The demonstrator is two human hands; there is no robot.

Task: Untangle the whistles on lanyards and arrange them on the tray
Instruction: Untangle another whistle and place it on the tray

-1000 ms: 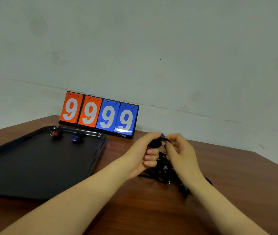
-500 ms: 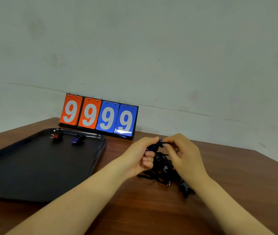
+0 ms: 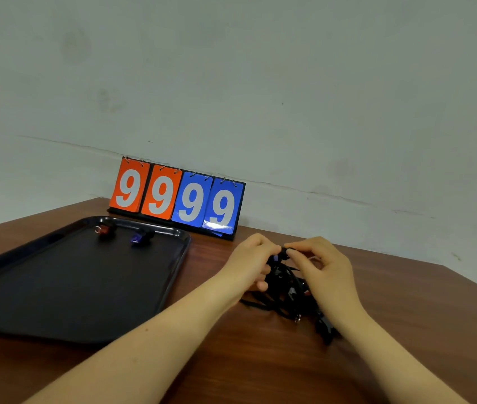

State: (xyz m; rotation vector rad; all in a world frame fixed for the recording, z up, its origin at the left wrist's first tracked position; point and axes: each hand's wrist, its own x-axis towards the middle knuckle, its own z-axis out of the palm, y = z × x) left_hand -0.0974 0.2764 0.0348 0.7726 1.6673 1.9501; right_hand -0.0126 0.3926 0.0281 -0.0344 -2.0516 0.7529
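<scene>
On the brown wooden tabletop (image 3: 260,360), right of the tray, both hands meet above a dark tangle of lanyards (image 3: 285,295) that lies heaped on the wood. The left hand (image 3: 250,265) has its fingers curled, thumb and forefinger pinching a small bluish-purple whistle (image 3: 275,258) at the top of the heap, while its lower fingers fold in toward the palm. The right hand (image 3: 323,272) comes in from the other side, its thumb and forefinger pressed together on a black piece just beside that whistle, the remaining fingers bent loosely behind. What exactly that black piece is cannot be told. Cords from the tangle trail down onto the tabletop beneath both wrists, with a small metal clip (image 3: 297,318) and a black clasp (image 3: 325,328) showing at its near side. The black tray (image 3: 173,275) sits toward the left edge of the tabletop; near its far rim lie a red whistle (image 3: 103,229) and, just to its right and apart from it, a blue whistle (image 3: 139,238). Behind the tray, along the far edge of the tabletop against the wall, stands a flip scoreboard (image 3: 177,196) with two orange and two blue cards, each reading 9.
</scene>
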